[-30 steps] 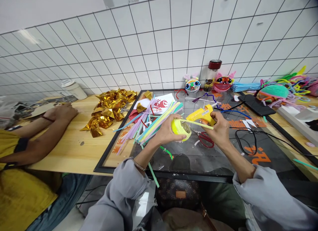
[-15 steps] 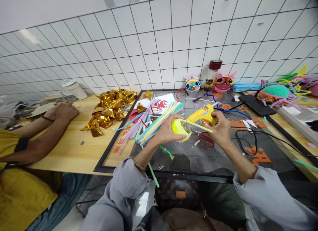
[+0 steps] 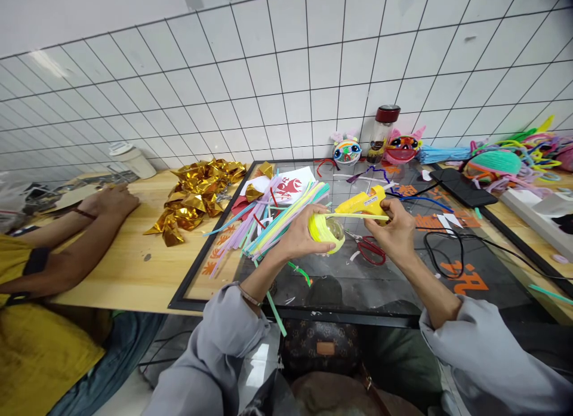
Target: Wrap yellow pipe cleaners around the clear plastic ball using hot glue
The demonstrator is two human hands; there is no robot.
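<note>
My left hand (image 3: 304, 232) is closed around a rounded clear container (image 3: 335, 230) partly wrapped in yellow pipe cleaner (image 3: 319, 231). A loose length of that pipe cleaner stretches nearly level to the right. My right hand (image 3: 394, 228) pinches its far end between thumb and finger. The same hand is also around the handle of a yellow glue gun (image 3: 362, 201), whose nozzle points left above the pipe cleaner. Red-handled scissors (image 3: 371, 250) lie on the dark tabletop just below the right hand. Behind my left hand spreads a bundle of pastel pipe cleaners (image 3: 286, 216).
Gold foil (image 3: 197, 192) lies left, beside a co-worker's folded hands (image 3: 114, 201). Along the wall stand two decorated balls, one white (image 3: 347, 151) and one pink (image 3: 403, 147), and a bottle (image 3: 380, 135). A black cable (image 3: 425, 249), a phone (image 3: 463, 189) and a power strip (image 3: 537, 219) are at right.
The loose end of the yellow pipe cleaner has risen with my right fingers, from slanting downward to nearly level. The glue gun has shifted slightly up. My left hand stays put.
</note>
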